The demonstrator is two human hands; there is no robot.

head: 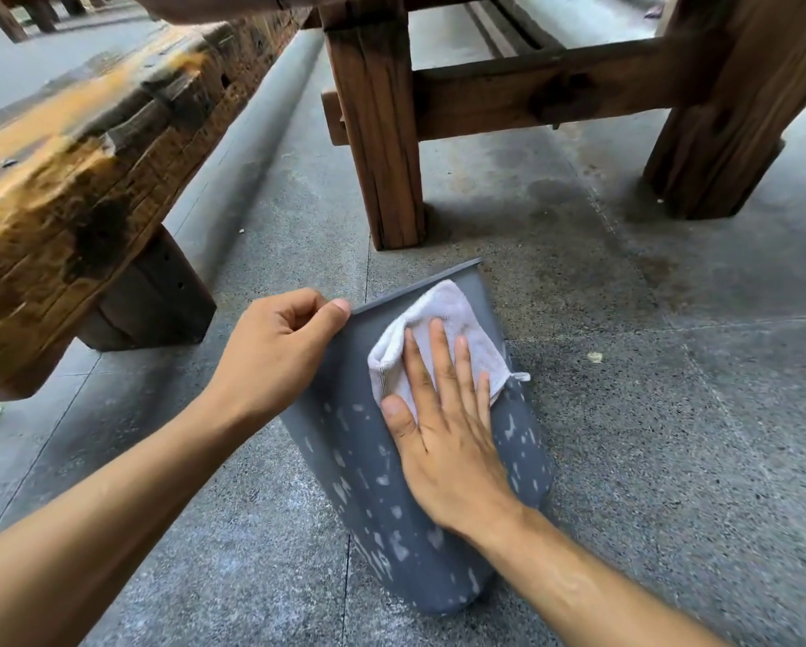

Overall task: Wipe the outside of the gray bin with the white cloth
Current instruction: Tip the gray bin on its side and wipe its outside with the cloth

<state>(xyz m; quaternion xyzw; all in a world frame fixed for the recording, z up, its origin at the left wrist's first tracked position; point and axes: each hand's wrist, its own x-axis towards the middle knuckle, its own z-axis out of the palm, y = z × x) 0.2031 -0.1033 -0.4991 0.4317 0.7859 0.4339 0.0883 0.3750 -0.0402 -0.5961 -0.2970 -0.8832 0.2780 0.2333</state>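
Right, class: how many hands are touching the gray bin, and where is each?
2. The left hand pinches the rim of the gray bin at its upper left corner; the right hand lies flat on the white cloth against the bin's side.

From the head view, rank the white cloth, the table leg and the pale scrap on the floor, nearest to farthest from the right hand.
Measured from the right hand:
1. White cloth: under its fingers, on the gray bin.
2. Pale scrap: floor, to its right.
3. Table leg: beyond the bin.
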